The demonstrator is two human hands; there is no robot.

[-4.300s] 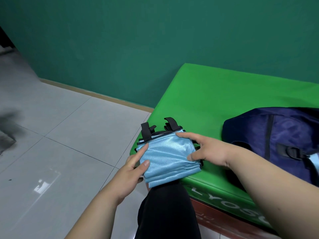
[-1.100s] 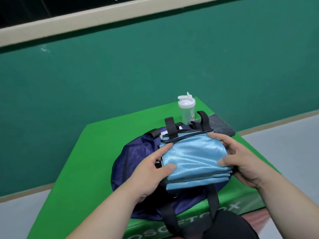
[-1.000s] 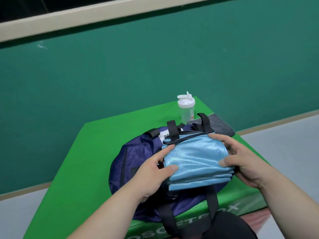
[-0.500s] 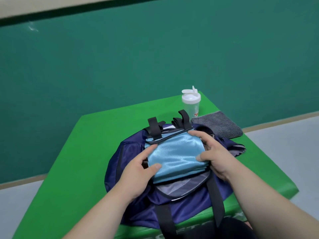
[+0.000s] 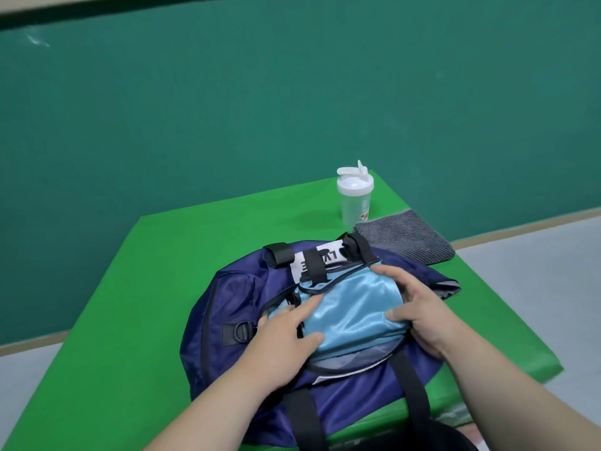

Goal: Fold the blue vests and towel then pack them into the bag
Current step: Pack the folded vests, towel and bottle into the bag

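Packing is in hand: the left hand (image 5: 286,333) and right hand (image 5: 419,315), each grip clasped on a side of the folded blue vests (image 5: 351,307) half inside the bag (image 5: 240,307), should next press them down, let go, then fetch the towel (image 5: 403,237) beyond.

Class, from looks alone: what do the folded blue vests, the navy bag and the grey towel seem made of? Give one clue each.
Folded blue vests: probably satin-like polyester, glossy; bright streaks run over the folds. Navy bag: likely thin nylon, faint sheen; it wrinkles softly. Grey towel: perhaps microfibre or terry, matte; fine ribbed stripes show.
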